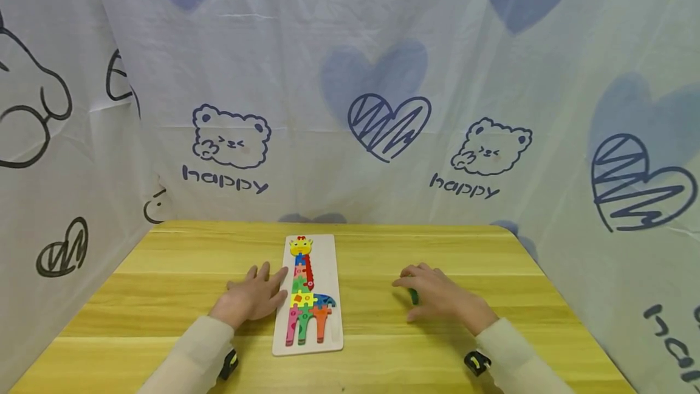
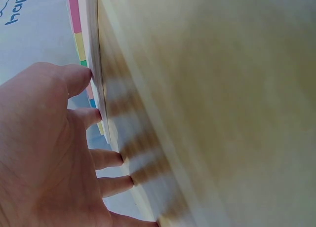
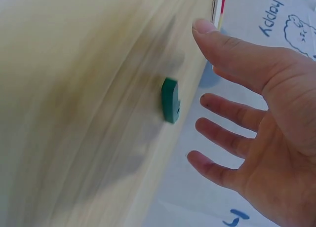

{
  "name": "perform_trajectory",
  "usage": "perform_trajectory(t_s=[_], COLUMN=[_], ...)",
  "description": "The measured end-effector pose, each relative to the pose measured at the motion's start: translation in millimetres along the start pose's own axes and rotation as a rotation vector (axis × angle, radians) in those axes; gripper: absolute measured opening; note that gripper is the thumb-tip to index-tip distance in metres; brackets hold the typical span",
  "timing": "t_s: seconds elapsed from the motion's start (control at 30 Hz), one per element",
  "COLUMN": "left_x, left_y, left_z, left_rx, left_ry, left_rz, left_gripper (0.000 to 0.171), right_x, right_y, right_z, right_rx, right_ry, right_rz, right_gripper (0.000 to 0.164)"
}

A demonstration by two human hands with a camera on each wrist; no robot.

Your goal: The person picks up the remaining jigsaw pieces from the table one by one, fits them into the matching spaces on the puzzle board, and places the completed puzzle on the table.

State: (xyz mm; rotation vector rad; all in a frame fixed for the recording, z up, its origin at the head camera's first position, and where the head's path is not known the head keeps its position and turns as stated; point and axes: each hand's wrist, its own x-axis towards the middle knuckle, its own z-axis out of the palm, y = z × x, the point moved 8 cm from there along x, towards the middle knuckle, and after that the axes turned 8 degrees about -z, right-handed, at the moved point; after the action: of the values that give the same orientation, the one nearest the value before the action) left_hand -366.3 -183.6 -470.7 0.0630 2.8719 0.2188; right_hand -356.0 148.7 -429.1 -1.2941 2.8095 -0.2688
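Observation:
A pale wooden board (image 1: 324,260) lies left of the table's middle, bearing a giraffe puzzle (image 1: 302,300) of colourful interlocking pieces with a yellow head at the far end. My left hand (image 1: 253,297) rests at the board's left edge with its fingers spread; in the left wrist view the thumb (image 2: 78,79) meets or nearly meets the board's side. Right of the board, my right hand (image 1: 434,292) hovers over a small green puzzle piece (image 3: 170,101), fingers loosely extended and apart from it. That piece lies on the table and is partly hidden by the hand in the head view.
The yellow wood-grain table (image 1: 372,369) extends around the board. White cloth (image 1: 306,78) printed with hearts, bears and words hangs behind it and at both sides. A black strap fitting (image 1: 477,363) shows at the right wrist, another (image 1: 228,363) at the left.

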Motion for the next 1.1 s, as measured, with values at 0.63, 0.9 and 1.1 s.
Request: perform_trajectory(t_s=[0.63, 0.9, 1.1], left_x=[-1.8, -1.1, -0.1], left_y=[0.6, 0.4, 0.8], left_z=[-0.9, 0.4, -0.1], left_rx=[-0.005, -0.004, 0.003], left_ry=[0.001, 0.007, 0.015], left_rz=[0.003, 0.004, 0.006], left_gripper=[0.063, 0.063, 0.063], right_x=[-14.5, -10.1, -8.6], right_y=[22.5, 23.3, 24.9], right_z=[3.7, 6.1, 7.4], right_rx=[0.031, 0.030, 0.007], right_ry=[-0.033, -0.034, -0.027], right_rz=[0.036, 0.014, 0.016], right_gripper=[0.068, 0.061, 0.058])
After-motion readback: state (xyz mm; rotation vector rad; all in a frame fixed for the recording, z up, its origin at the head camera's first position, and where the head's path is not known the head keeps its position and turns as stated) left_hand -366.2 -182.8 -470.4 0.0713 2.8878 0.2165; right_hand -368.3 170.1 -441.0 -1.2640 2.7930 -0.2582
